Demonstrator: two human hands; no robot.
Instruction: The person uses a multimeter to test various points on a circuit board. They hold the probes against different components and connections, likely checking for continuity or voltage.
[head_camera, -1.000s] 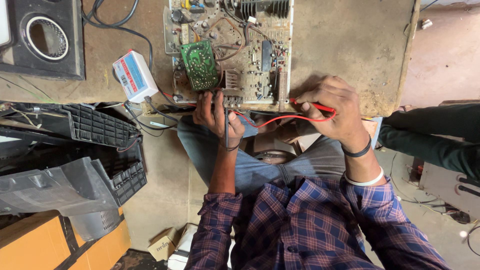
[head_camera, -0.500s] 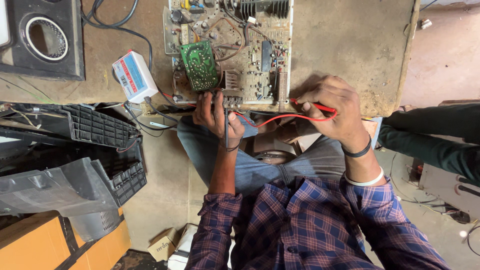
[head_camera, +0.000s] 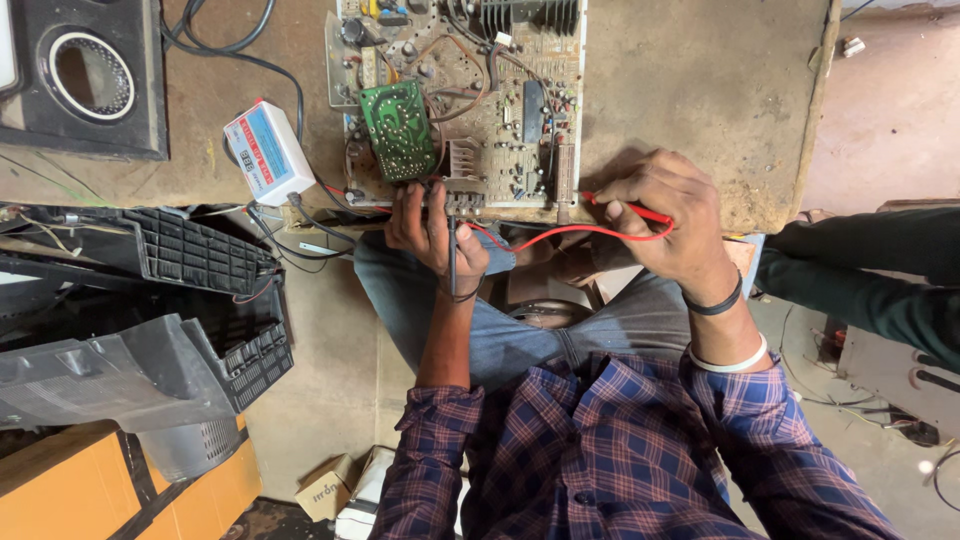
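The left hand (head_camera: 432, 232) is closed on a black probe (head_camera: 451, 250) at the near edge of the circuit board (head_camera: 470, 100). The right hand (head_camera: 660, 220) pinches a red probe (head_camera: 625, 208) just right of that board, its red lead (head_camera: 570, 233) looping between both hands. A white boxed meter (head_camera: 267, 150) lies on the workbench (head_camera: 700, 80), left of the board.

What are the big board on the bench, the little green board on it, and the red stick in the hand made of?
The large circuit board looks like tan, matte laminate, dusty, studded with metal and plastic parts. The small green board seems glossy lacquered laminate with shiny solder dots. The red probe in the right hand appears to be smooth plastic; its red lead bends like rubbery insulation.
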